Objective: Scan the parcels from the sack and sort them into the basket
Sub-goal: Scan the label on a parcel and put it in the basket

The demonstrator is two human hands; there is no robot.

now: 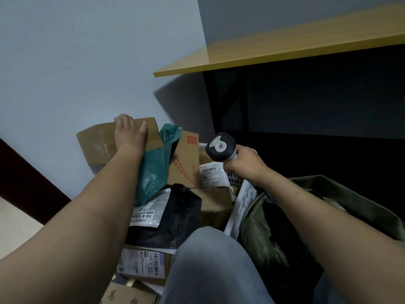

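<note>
We saw a dim, softly lit scene. Light seemed to fall from above: the pale wall (pixel 65 62) was the brightest area and the yellow desk (pixel 285 47) top carried a faint sheen. Below the desk's left corner a hard-edged shadow (pixel 179 102) lay on the wall, and the space underneath was nearly black. The wide lens stretched the forearms (pixel 87 216) toward the bottom corners. Small print on the parcels (pixel 144 213) was soft and mostly unreadable.

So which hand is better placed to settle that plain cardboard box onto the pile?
Left. The left hand holds the cardboard box by its top edge, while the right hand is occupied gripping the barcode scanner.
</note>
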